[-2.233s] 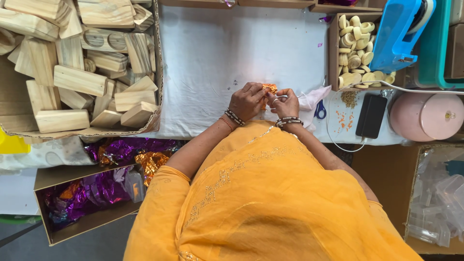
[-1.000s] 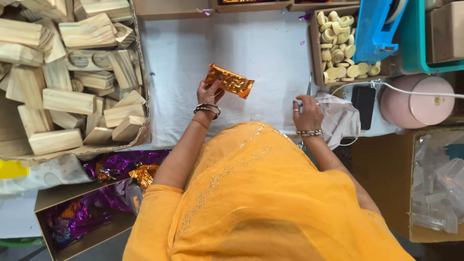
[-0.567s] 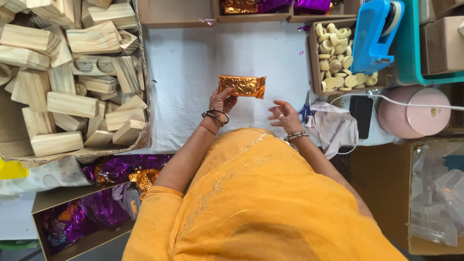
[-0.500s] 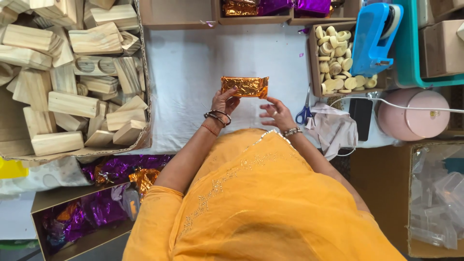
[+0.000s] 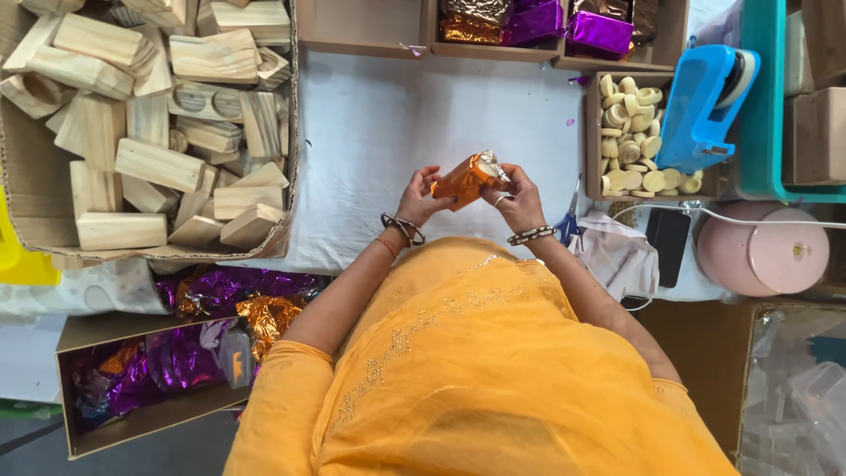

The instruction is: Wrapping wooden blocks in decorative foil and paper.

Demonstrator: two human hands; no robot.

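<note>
I see a white cloth-covered surface (image 5: pixel 370 150) running across the middle of the view, matte and lightly creased. At its left edge stands a large cardboard box (image 5: pixel 26 189) heaped with pale wooden blocks (image 5: pixel 141 163), rectangular and wedge-shaped, with visible grain. Below it, an open carton (image 5: pixel 132 423) holds crumpled purple and orange foil sheets (image 5: pixel 220 300), glossy and wrinkled. To the right lie a round pink lid-like container (image 5: pixel 762 251), a blue plastic tape dispenser (image 5: pixel 701 106), and a small wooden tray (image 5: pixel 592 132) filled with cream-coloured rounded pieces (image 5: pixel 630 132). A dark flat phone (image 5: pixel 667 247) rests just beside the pink container. Above the centre of the surface, my two hands meet around a small block wrapped in orange foil (image 5: pixel 463 179), tilted, its right end gathered into a silvery crinkle. My left hand (image 5: pixel 419 196), wrist bent upward and wearing dark bangles, has its grip closed on the packet's left end, fingers curled beneath it. My right hand (image 5: pixel 520 198), ringed and bangled, pinches the crinkled right end, its grip likewise closed on the packet. Both forearms converge from orange sleeves.
</note>
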